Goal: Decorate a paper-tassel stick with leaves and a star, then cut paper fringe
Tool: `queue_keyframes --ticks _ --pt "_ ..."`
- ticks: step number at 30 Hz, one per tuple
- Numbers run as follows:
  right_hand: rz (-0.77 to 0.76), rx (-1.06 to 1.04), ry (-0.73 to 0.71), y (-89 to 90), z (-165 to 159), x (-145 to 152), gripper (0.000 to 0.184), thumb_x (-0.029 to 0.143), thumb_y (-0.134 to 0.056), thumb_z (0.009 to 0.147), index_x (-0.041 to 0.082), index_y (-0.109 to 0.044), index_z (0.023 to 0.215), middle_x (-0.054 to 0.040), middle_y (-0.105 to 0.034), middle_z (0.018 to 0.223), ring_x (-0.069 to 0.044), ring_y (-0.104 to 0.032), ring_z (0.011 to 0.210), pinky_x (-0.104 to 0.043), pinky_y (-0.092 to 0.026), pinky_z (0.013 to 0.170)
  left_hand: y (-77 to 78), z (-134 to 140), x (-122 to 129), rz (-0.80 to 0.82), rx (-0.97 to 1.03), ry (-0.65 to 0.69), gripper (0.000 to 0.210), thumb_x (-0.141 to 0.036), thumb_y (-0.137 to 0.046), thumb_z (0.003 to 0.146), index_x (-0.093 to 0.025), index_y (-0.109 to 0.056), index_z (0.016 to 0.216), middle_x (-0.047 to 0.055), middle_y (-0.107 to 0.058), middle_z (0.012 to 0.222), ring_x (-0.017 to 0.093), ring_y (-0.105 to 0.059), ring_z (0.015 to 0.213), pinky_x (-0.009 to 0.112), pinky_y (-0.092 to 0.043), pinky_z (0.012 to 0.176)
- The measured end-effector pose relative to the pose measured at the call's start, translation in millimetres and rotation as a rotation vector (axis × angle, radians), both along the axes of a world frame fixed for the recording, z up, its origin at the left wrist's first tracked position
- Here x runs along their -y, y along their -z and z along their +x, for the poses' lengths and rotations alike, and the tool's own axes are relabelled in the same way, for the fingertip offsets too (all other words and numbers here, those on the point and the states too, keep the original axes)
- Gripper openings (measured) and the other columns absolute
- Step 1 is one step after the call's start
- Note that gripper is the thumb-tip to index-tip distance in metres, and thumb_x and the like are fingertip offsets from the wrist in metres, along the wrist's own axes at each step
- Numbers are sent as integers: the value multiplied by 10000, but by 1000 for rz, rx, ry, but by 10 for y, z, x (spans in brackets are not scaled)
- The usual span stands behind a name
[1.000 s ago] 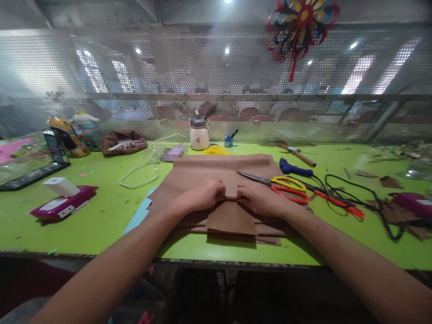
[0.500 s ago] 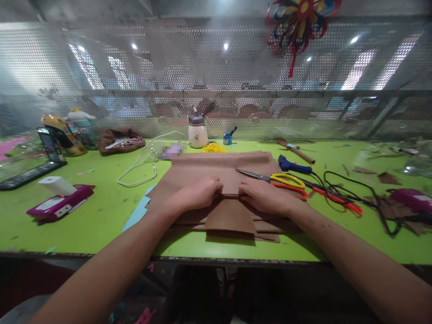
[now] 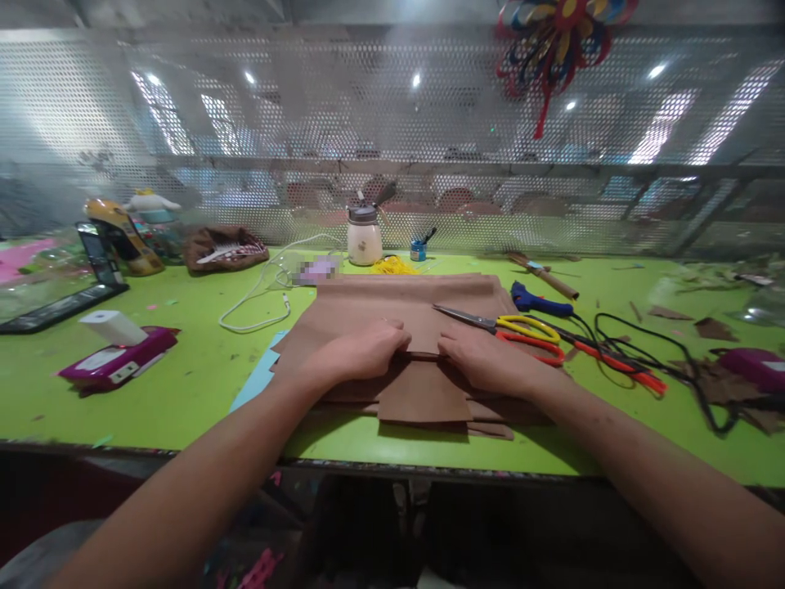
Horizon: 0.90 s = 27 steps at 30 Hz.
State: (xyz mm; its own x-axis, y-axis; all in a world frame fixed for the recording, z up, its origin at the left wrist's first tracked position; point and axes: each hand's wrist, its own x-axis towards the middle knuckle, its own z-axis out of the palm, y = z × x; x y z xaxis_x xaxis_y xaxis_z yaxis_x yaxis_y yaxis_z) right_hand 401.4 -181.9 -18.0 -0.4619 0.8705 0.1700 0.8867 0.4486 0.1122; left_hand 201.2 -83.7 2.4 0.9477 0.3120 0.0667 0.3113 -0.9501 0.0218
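Note:
A stack of brown paper sheets (image 3: pixel 408 296) lies in front of me on the green table. My left hand (image 3: pixel 365 350) is closed, its curled fingers at a narrow crosswise fold in the top sheet. Facing it, my right hand (image 3: pixel 475 357) is closed on the same fold a short way to the right. Below the fold, a brown flap (image 3: pixel 423 398) hangs toward the table's front edge. Scissors (image 3: pixel 528 321) with yellow and red handles rest on the paper just beyond my right hand. My fingertips are partly hidden behind my knuckles.
Right of the paper lie a blue glue gun (image 3: pixel 540 301) and a black cable (image 3: pixel 659 331). A pale bottle (image 3: pixel 365 240) and a small blue jar (image 3: pixel 418 249) stand behind. At left are a purple power strip (image 3: pixel 119 360), a phone on a stand (image 3: pixel 95 254) and a white cable (image 3: pixel 245 329).
The whole view has shifted slightly, as the camera moved. Both hands stay at the fold, and the front flap now lies a little flatter.

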Motion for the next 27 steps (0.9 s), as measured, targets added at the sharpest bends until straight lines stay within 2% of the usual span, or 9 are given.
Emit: queue_keyframes --ticks 3,6,8,11,14,19,27 --pt "25 49 2 8 -22 15 53 117 -495 772 156 -527 788 -84 -556 844 -192 -491 795 -281 -365 704 16 0 -15 24 6 5 142 -151 -431 778 -168 -565 735 55 -547 776 159 -470 648 267 -348 610" --pt "56 82 15 -9 -48 32 63 103 -500 757 156 -524 781 -87 -563 823 -200 -495 791 -284 -350 684 13 6 -49 -41 30 -37 135 -136 -460 729 -168 -588 758 54 -573 797 162 -494 685 256 -360 623" --pt "82 71 65 -19 -61 37 59 106 -484 776 156 -514 777 -80 -567 792 -182 -492 715 -277 -326 620 -13 12 -68 -144 73 -72 159 -134 -474 705 -162 -610 783 48 -597 807 159 -506 703 245 -369 634" --pt "137 23 126 -11 -73 29 79 97 -457 797 162 -492 769 -48 -553 711 -150 -453 596 -275 -274 547 -84 19 -70 -365 141 -95 212 -190 -433 768 -144 -635 812 25 -610 763 146 -500 686 234 -367 630" --pt "228 -29 77 7 -94 12 90 97 -468 787 169 -472 733 -35 -526 688 -150 -436 609 -273 -276 560 -159 13 -55 -531 194 -113 335 -282 -336 855 -127 -623 774 4 -571 696 125 -456 638 228 -347 612" --pt "359 -84 -28 10 -129 2 122 81 -445 805 161 -488 723 -50 -504 731 -166 -410 665 -284 -312 615 -194 -10 -70 -612 161 -156 386 -397 -348 868 -147 -528 636 -8 -484 637 112 -370 603 227 -292 568" --pt "356 -146 -47 30 -60 -43 178 53 -404 849 145 -519 749 -61 -502 778 -165 -417 707 -275 -345 648 -179 -15 -39 -756 130 -78 351 -413 -387 859 -144 -540 694 -12 -461 658 103 -351 592 234 -296 570"
